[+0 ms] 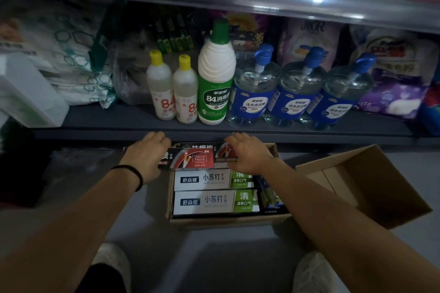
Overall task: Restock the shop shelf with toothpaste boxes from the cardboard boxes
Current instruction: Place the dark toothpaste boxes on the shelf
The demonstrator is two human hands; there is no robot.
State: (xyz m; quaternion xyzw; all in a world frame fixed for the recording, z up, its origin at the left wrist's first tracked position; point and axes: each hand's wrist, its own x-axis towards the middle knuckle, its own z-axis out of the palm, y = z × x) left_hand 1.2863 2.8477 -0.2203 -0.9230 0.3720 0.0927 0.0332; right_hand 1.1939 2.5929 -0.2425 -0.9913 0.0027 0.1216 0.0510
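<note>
A cardboard box (228, 220) on the floor holds toothpaste boxes. Two white-and-green toothpaste boxes (214, 179) lie flat in it, near me. At the far end lie black-and-red toothpaste boxes (197, 158). My left hand (148, 157), a black band on its wrist, grips the left end of the front black-and-red box. On the black-and-red box behind it lies my right hand (247, 153), fingers curled over its right end. The fingertips of both hands are hidden behind the boxes.
An empty cardboard box (371, 181) with open flaps stands to the right. The dark shelf (119, 119) above carries yellow-capped bottles (164, 88), a green disinfectant bottle (216, 78), three blue pump bottles (300, 93) and bagged goods. My knees show at the bottom.
</note>
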